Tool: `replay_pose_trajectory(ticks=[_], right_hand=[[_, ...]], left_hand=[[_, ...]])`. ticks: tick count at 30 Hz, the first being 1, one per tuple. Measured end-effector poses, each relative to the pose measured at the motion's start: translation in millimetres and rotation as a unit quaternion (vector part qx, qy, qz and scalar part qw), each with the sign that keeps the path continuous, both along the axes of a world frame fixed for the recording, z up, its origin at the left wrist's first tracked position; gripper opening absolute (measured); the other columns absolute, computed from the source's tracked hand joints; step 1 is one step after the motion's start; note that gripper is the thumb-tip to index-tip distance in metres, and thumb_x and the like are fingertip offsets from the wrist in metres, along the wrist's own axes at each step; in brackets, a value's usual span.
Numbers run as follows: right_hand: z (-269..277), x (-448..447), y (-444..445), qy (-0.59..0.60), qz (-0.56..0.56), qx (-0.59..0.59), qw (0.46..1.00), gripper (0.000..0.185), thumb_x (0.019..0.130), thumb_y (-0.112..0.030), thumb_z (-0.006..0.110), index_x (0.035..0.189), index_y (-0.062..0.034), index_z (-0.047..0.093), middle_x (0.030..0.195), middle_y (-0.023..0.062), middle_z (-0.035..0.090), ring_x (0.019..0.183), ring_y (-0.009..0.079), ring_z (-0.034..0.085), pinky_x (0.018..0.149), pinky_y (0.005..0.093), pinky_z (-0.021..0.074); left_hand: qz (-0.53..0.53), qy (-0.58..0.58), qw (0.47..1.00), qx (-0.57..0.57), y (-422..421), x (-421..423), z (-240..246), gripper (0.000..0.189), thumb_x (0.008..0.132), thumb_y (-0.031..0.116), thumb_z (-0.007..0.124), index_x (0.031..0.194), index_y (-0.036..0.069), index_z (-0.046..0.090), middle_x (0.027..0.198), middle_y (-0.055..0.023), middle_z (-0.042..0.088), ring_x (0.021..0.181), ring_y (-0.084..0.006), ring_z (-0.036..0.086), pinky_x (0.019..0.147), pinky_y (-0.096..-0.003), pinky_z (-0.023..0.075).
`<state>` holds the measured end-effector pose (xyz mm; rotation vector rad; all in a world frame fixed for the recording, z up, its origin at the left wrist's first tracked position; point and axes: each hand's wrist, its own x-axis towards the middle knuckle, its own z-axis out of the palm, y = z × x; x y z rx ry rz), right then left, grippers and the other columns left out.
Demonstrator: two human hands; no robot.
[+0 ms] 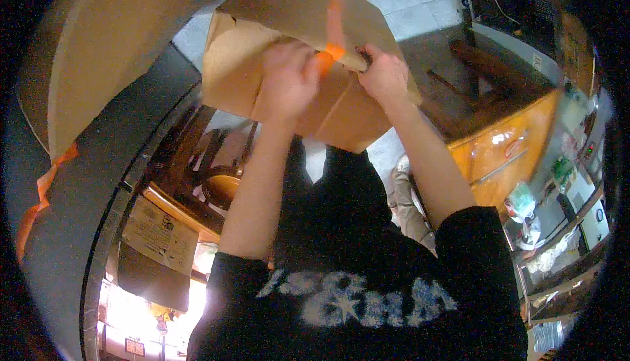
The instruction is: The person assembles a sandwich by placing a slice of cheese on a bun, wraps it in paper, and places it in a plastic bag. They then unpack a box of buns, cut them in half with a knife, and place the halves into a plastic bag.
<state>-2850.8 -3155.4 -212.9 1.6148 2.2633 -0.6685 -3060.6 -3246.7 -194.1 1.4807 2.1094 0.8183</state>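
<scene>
A brown cardboard box (295,11) is before me, above my legs. Orange tape (334,21) runs down one of its panels and over the edge. My left hand (290,78) is blurred and lies against the box, its fingers near the loose orange tape; whether it grips the tape is unclear. My right hand (384,73) grips the folded edge of a cardboard flap (352,59), just right of the tape. The box's inner side is partly hidden by my hands.
A large cardboard piece (113,31) stands at the upper left, with another orange strip (44,188) near it. Wooden chairs and a round stool (221,188) are at the left. A wooden table (512,139) stands at the right. A person's leg (408,203) shows beside me.
</scene>
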Motion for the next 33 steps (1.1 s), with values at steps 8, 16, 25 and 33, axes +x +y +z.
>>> replay_pose_trajectory(ticks=[8,16,25,33], right_hand=[[11.1,-7.6,3.3,0.035,-0.024,-0.010,0.999,0.046,0.081,-0.045,0.086,0.118,-0.0184,0.076,0.099,0.0153,0.078,0.095,0.0382,0.074,0.084,0.0478,0.0597],[11.9,-5.4,-8.4,0.040,-0.006,-0.038,0.998,0.042,0.081,-0.032,0.086,0.119,-0.0174,0.074,0.105,0.0156,0.078,0.100,0.0393,0.073,0.088,0.0487,0.0588],[8.9,1.0,-22.2,0.030,0.019,-0.063,0.997,0.047,0.081,-0.029,0.085,0.126,-0.0202,0.071,0.112,0.0144,0.077,0.106,0.0380,0.072,0.090,0.0477,0.0582],[42.5,-11.3,-49.5,0.324,0.099,0.052,0.940,0.042,0.085,-0.018,0.078,0.126,-0.0131,0.073,0.112,0.0117,0.073,0.104,0.0390,0.070,0.095,0.0453,0.0569]], left_hand=[[0.041,-0.047,0.982,-0.178,-3.5,56.4,8.9,0.025,0.094,0.025,0.071,0.108,0.004,0.071,0.101,-0.0192,0.070,0.092,-0.0410,0.068,0.083,-0.0505,0.0540],[0.178,-0.114,0.956,-0.205,-39.8,88.9,9.2,0.032,0.100,0.034,0.065,0.107,0.003,0.069,0.091,-0.0211,0.071,0.085,-0.0420,0.071,0.075,-0.0524,0.0555],[0.126,-0.139,0.972,-0.141,-99.7,69.4,0.0,0.032,0.101,0.035,0.065,0.096,0.005,0.074,0.090,-0.0193,0.071,0.084,-0.0394,0.069,0.077,-0.0507,0.0541],[0.141,-0.217,0.954,-0.152,-68.7,91.2,84.4,0.042,0.104,0.043,0.061,0.096,0.004,0.074,0.078,-0.0194,0.071,0.069,-0.0365,0.069,0.069,-0.0463,0.0535]])
